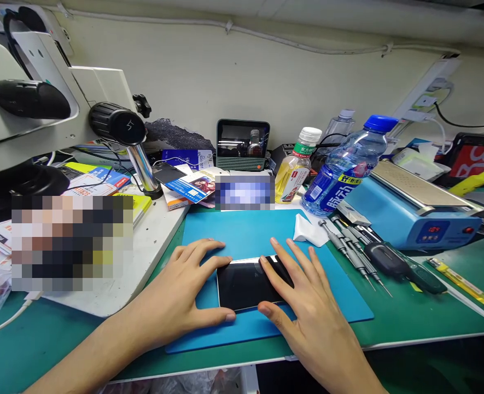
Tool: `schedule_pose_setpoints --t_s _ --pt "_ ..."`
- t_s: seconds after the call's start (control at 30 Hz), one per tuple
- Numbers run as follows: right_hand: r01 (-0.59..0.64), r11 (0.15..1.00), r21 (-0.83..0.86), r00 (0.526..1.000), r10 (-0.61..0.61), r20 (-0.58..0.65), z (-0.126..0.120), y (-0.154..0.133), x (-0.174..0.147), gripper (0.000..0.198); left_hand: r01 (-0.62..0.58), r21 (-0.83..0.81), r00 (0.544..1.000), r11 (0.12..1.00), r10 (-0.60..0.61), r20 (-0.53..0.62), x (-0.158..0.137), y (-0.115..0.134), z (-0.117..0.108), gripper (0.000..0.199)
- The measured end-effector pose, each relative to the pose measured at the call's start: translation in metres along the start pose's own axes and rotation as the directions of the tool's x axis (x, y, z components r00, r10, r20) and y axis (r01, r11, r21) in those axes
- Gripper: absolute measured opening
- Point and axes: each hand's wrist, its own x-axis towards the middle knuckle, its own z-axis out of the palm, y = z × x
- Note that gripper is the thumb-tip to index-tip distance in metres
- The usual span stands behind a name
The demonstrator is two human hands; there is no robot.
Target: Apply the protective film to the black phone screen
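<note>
A smartphone point(244, 284) with a dark, glossy screen lies face up and sideways on a blue mat point(242, 230). My left hand point(184, 290) is at its left end, holding it with the index fingertip at the far edge and the thumb at the near edge. My right hand point(307, 290) is spread over the phone's right part, fingers stretched apart. Its index fingertip is on the screen near the far edge, and its thumb is by the near edge. The right end of the phone is partly hidden under those fingers.
Screwdrivers point(352, 251), a yellow cutter point(461, 282) and a blue heating plate unit point(422, 213) are at the right. A blue-capped bottle point(348, 169) and a white-capped bottle point(297, 169) stand behind the mat. A microscope stand base point(143, 262) is at the left. White tissue point(309, 231) touches the mat.
</note>
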Motion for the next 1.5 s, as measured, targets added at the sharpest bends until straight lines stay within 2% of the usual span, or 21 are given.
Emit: schedule_pose_setpoints --t_s 0.2,0.33,0.37,0.43,0.5,0.53,0.6,0.73,0.83,0.97,1.07,1.13,1.27,1.37,1.43,1.5 --pt "0.078 0.997 0.029 0.997 -0.078 -0.007 -0.005 0.0 -0.001 0.065 -0.006 0.004 1.0 1.0 0.006 -0.017 0.0 0.001 -0.001 0.065" --pt "0.14 0.984 0.11 0.989 -0.133 -0.065 -0.006 0.0 -0.004 0.05 0.0 0.0 1.0 1.0 0.0 0.004 0.001 0.001 -0.001 0.066" --pt "0.111 0.984 0.141 0.991 -0.098 -0.096 -0.005 0.0 -0.005 0.044 0.003 -0.002 1.0 1.0 -0.003 0.006 0.001 0.001 0.0 0.066" --pt "-0.02 0.978 0.207 0.986 0.054 -0.16 -0.003 0.0 -0.006 0.038 0.008 -0.006 1.0 1.0 -0.008 0.007 0.001 0.001 0.0 0.066" --pt "-0.153 0.956 0.251 0.959 0.205 -0.195 -0.001 -0.001 -0.007 0.038 0.007 -0.009 1.0 1.0 -0.007 0.002 0.001 0.001 -0.001 0.066" --pt "-0.18 0.951 0.253 0.952 0.233 -0.197 0.0 -0.002 -0.006 0.039 0.005 -0.009 1.0 1.0 -0.005 0.002 0.001 0.001 -0.001 0.066" --pt "-0.135 0.967 0.215 0.969 0.174 -0.175 0.0 -0.002 -0.006 0.04 0.001 -0.009 1.0 1.0 -0.001 0.003 0.001 0.001 -0.002 0.067" --pt "0.061 0.99 0.13 0.995 -0.05 -0.083 -0.005 0.0 -0.004 0.055 -0.014 -0.006 1.0 1.0 0.013 -0.019 0.001 0.001 -0.001 0.065" --pt "0.091 0.986 0.139 0.995 -0.087 -0.038 -0.007 0.001 -0.004 0.057 -0.013 -0.005 0.999 1.0 0.013 -0.029 0.0 0.0 0.0 0.065" --pt "-0.075 0.984 0.162 0.994 0.086 -0.066 -0.001 0.0 -0.002 0.041 -0.007 -0.007 1.0 1.0 0.007 -0.019 0.0 0.001 0.0 0.066" --pt "-0.205 0.964 0.172 0.96 0.232 -0.154 0.004 -0.002 0.001 0.036 -0.002 -0.004 1.0 1.0 0.002 -0.003 0.001 0.002 -0.001 0.066" --pt "-0.229 0.959 0.166 0.951 0.257 -0.17 0.005 -0.004 0.002 0.038 -0.001 0.001 1.0 1.0 0.001 0.004 0.002 0.002 -0.001 0.066" --pt "-0.079 0.99 0.12 0.994 0.088 -0.069 -0.001 -0.004 -0.002 0.056 -0.018 0.003 1.0 1.0 0.018 -0.016 0.001 0.001 -0.001 0.065" --pt "0.025 0.991 0.128 1.0 -0.026 0.005 -0.008 -0.003 -0.007 0.063 -0.025 0.004 0.999 1.0 0.025 -0.039 0.0 0.0 0.0 0.066" --pt "0.047 0.989 0.142 0.998 -0.051 0.025 -0.009 -0.002 -0.007 0.064 -0.026 0.007 0.999 1.0 0.026 -0.041 0.0 -0.001 0.001 0.066" --pt "0.024 0.988 0.154 1.0 -0.026 0.009 -0.007 -0.003 -0.006 0.058 -0.029 0.011 0.999 1.0 0.029 -0.035 0.0 -0.001 0.002 0.066"
